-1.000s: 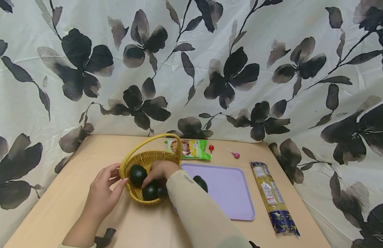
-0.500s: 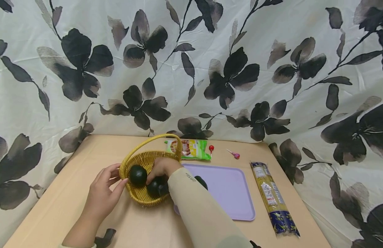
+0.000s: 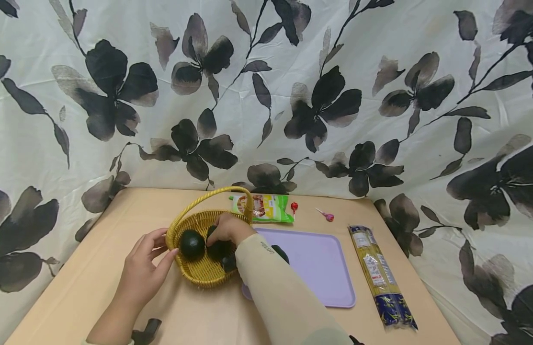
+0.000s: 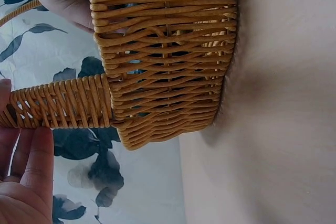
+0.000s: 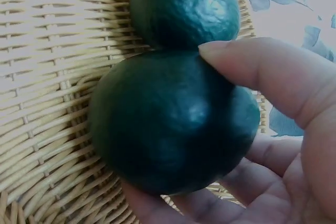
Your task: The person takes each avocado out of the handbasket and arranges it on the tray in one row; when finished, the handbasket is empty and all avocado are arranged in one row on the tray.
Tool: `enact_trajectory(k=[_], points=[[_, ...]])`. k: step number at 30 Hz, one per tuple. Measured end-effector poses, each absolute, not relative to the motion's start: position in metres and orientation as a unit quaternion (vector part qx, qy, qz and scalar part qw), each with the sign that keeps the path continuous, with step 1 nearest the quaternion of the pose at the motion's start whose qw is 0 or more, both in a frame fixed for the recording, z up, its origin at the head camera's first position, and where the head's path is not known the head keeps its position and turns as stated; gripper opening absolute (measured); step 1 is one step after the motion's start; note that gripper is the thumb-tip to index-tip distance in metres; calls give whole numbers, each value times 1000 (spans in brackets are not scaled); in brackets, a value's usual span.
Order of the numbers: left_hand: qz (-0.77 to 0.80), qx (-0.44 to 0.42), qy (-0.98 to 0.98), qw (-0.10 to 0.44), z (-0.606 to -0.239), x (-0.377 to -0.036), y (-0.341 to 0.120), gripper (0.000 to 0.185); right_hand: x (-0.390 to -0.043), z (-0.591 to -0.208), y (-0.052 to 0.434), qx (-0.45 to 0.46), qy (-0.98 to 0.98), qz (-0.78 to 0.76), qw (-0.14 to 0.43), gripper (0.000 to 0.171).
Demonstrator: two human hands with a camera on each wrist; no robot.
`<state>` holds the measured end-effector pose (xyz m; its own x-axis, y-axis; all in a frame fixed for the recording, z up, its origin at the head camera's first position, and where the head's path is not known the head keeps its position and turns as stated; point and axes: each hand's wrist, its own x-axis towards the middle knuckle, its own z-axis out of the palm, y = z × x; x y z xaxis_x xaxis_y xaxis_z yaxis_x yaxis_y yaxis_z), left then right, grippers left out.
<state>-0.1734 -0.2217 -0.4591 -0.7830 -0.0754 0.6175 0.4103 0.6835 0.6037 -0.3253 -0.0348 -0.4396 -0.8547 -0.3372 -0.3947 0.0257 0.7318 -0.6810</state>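
A yellow wicker basket (image 3: 201, 275) stands left of the middle of the table, its arched handle up. My left hand (image 3: 141, 268) pinches the foot of that handle between thumb and fingers, also seen beside the weave in the left wrist view. Inside the basket my right hand (image 3: 232, 230) grips a dark green avocado (image 5: 168, 124), thumb on top and fingers beneath. Another avocado (image 3: 192, 245) lies at the basket's left side, and a third dark one (image 3: 229, 263) shows by the right sleeve. One more avocado (image 3: 281, 253) at the purple tray is mostly hidden by the sleeve.
A light purple tray (image 3: 322, 268) lies right of the basket. Behind it are a green snack bag (image 3: 270, 208), a red lollipop (image 3: 294, 206) and a pink lollipop (image 3: 329, 217). Packs of spaghetti (image 3: 378, 273) lie at the right. A floral cloth (image 3: 266, 115) hangs behind the table.
My right hand has shifted the avocado away from me and slightly right within the basket, baring more of the basket's near bottom. My left hand stays at the handle.
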Motion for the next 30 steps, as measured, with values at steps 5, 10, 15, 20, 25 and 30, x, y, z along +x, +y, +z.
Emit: enact_trajectory(k=[5,10,15,20,25,30], points=[[-384,-94,-864,313,-459,-172,-223,61,-323,-438,-32,-93,887,-387,235,38],[-385,-96,-862,316,-459,-172,-223,61,-320,-432,-27,-89,860,-440,241,56],[-382,-99,-862,318,-459,-173,-223,61,-321,-427,-17,-98,837,-483,239,57],[-382,-99,-863,315,-460,-173,-221,62,-323,-426,-2,-136,824,-502,225,53],[-383,-99,-864,313,-460,-173,-220,61,-324,-425,15,-160,816,-511,220,43],[-385,-96,-862,316,-460,-172,-221,61,-323,-418,31,-163,821,-503,218,44]])
